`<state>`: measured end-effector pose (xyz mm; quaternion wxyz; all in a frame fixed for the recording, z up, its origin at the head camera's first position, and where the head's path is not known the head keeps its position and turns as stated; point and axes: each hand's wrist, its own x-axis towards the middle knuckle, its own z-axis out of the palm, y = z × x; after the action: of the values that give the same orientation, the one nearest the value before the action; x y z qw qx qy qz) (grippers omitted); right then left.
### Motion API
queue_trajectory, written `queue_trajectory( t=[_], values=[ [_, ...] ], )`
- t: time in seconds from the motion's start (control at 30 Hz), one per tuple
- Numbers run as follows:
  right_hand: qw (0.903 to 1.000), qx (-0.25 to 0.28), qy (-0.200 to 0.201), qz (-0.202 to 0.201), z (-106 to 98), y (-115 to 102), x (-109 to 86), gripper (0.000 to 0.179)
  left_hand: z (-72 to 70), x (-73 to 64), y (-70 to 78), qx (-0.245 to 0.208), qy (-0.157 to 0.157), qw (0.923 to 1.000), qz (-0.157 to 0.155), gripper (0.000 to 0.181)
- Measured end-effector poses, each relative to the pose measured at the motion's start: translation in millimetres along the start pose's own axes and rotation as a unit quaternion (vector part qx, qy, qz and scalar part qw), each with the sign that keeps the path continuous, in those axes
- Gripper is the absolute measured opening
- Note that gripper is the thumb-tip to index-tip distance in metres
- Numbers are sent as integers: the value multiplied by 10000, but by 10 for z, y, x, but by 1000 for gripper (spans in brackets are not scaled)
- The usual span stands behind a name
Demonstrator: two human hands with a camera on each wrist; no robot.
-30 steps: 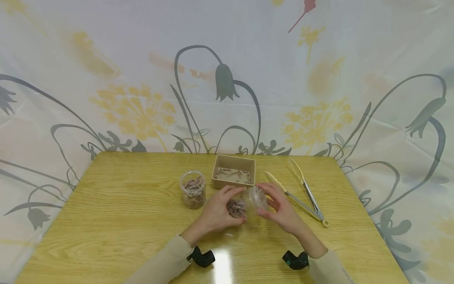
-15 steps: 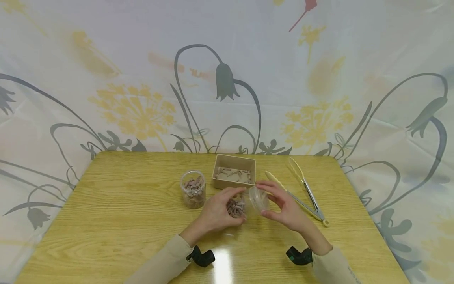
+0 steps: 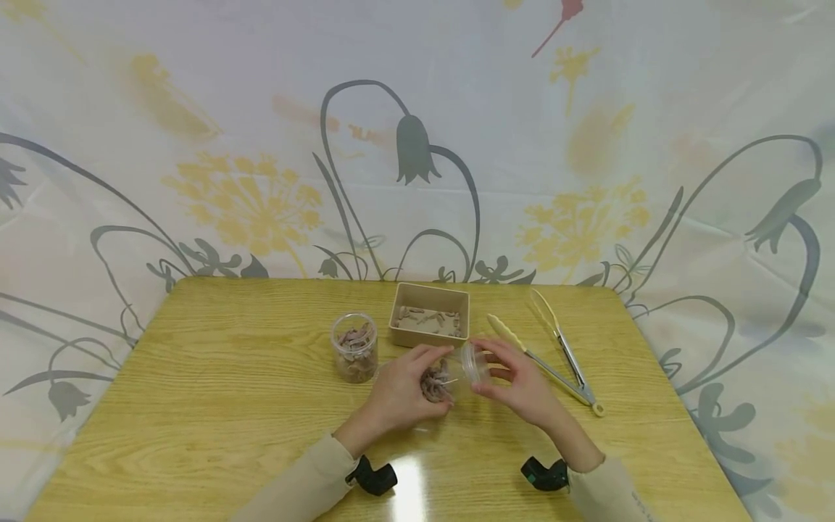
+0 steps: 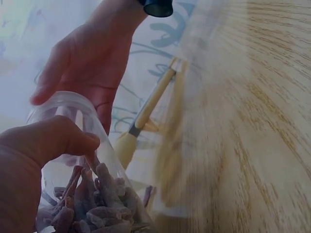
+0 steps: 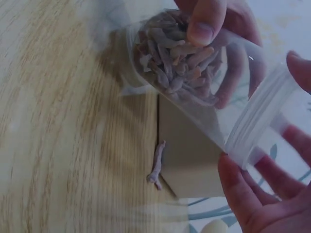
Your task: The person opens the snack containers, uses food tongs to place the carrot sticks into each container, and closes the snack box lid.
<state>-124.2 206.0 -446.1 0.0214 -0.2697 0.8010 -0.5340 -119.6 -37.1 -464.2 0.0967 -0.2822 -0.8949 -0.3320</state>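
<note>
A clear plastic jar [image 5: 206, 114] with greyish-brown, finger-shaped dried pieces [image 5: 177, 63] in it lies tilted over the table, its mouth towards the right. My left hand [image 3: 399, 388] grips the jar's body, thumb on one side and fingers round the other. At the mouth, my right hand [image 3: 518, 384] holds the clear ridged lid [image 5: 262, 116] by its rim with spread, bent fingers. In the left wrist view the jar wall [image 4: 114, 160] shows the pieces gathered towards the base, and the right hand's palm is behind the mouth.
Another clear jar [image 3: 356, 355] with similar pieces stands on the left. Behind my hands is a beige box [image 3: 424, 338] with several small pieces inside. Tongs [image 3: 570, 355] lie spread on the right. One loose piece [image 5: 156, 165] lies beside the box.
The right hand and lid shifted slightly right, then came back left, the lid changing its angle at the mouth. The left hand and jar have barely moved.
</note>
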Motion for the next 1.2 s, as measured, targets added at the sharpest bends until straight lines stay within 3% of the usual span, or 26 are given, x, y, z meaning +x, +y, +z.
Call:
queue_trajectory(
  t=[0.17, 0.27, 0.4, 0.63, 0.73, 0.93, 1.2],
  values=[
    [9929, -677, 355, 909, 39, -46, 24, 48, 21, -1, 18, 355, 178, 9991, 166, 81],
    [9854, -1214, 423, 1112, 54, -69, 41, 45, 20, -3, 31, 385, 215, 9989, 153, 80],
    [9888, -1297, 230, 702, 20, -77, 34, 53, 1, 2, 33, 274, 169, 9994, 95, 80],
    [9979, -514, -380, 135, -58, -92, 17, 65, -45, 5, 26, 291, -126, 9995, -88, 81],
    [9976, -362, -586, -24, -77, -87, 23, 64, -53, 6, 17, 301, -270, 9991, -128, 81],
    [9940, 37, -887, -643, -123, -65, 31, 67, -86, 17, 15, -138, -365, 9990, -217, 80],
    [9877, 525, -1079, -1005, -151, -91, 45, 70, -127, 32, 25, -641, -600, 9951, -452, 81]
  ],
)
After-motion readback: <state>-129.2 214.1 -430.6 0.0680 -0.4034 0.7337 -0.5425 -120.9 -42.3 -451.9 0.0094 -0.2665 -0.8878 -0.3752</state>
